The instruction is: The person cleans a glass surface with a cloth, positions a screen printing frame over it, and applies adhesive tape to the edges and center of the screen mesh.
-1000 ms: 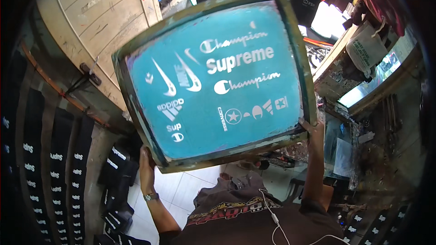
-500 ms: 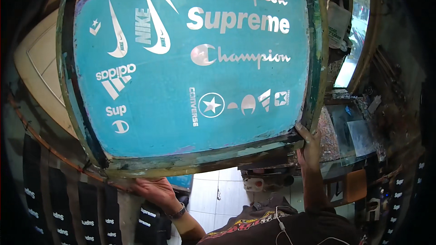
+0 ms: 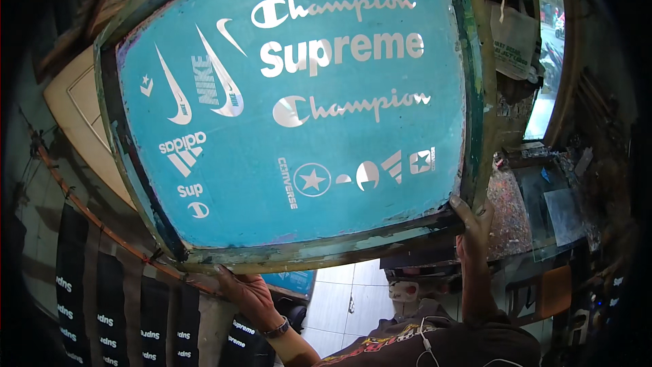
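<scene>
A large screen-printing frame (image 3: 367,126) fills the upper middle of the view, held up and slightly tilted. Its turquoise mesh carries several pale stencil openings shaped as logos and lettering, and paint stains mark the wooden border. From below, my left hand (image 3: 248,297) grips the lower rail left of centre, its fingertips partly hidden at the wood. At the lower right corner my right hand (image 3: 473,223) clasps the border, thumb on the front and the other fingers mostly out of sight behind.
Dark strips with white print (image 3: 112,306) hang along a thin rail (image 3: 109,224) at lower left. A paint-speckled bench (image 3: 509,214) and glass pane stand at right, near a hanging white bag (image 3: 511,41). Another blue screen (image 3: 293,281) rests low over pale tiles (image 3: 333,306).
The screen-printing frame has tilted a little, its right side rising against its left. Both hands keep their grip, and the surroundings have shifted right in the view.
</scene>
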Demonstrator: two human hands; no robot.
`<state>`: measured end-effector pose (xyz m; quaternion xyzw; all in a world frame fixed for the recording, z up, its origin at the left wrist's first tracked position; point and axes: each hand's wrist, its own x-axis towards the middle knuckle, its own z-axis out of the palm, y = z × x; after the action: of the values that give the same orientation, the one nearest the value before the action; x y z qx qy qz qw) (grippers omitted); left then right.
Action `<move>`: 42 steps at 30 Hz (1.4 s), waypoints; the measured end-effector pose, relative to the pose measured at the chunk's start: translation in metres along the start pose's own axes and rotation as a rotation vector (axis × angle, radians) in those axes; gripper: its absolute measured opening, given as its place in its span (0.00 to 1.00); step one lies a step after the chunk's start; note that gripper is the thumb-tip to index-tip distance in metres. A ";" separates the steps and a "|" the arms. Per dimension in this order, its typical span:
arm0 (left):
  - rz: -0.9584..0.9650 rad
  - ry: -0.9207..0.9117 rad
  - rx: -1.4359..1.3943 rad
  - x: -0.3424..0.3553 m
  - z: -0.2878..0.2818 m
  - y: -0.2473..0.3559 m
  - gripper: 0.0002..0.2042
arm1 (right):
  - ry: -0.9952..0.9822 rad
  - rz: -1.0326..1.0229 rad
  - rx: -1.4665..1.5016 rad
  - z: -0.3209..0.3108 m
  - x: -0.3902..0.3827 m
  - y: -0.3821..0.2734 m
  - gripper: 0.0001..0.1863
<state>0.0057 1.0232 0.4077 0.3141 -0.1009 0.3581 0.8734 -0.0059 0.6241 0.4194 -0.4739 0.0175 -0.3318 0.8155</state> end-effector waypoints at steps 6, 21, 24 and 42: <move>0.062 0.009 0.044 -0.009 0.010 0.009 0.26 | 0.024 0.037 0.068 0.010 0.001 0.004 0.19; 0.115 -0.036 0.212 -0.012 0.013 0.007 0.36 | -0.004 0.102 0.023 0.002 0.006 -0.001 0.20; 0.136 -0.013 0.274 -0.012 0.009 0.013 0.36 | 0.014 0.124 0.076 0.010 0.000 -0.003 0.20; 0.056 -0.201 -0.028 -0.009 0.058 0.009 0.19 | 0.010 -0.306 0.025 -0.026 0.017 -0.049 0.25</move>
<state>-0.0039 0.9872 0.4537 0.3335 -0.2016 0.3475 0.8529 -0.0272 0.5783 0.4486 -0.4594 -0.0550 -0.4547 0.7611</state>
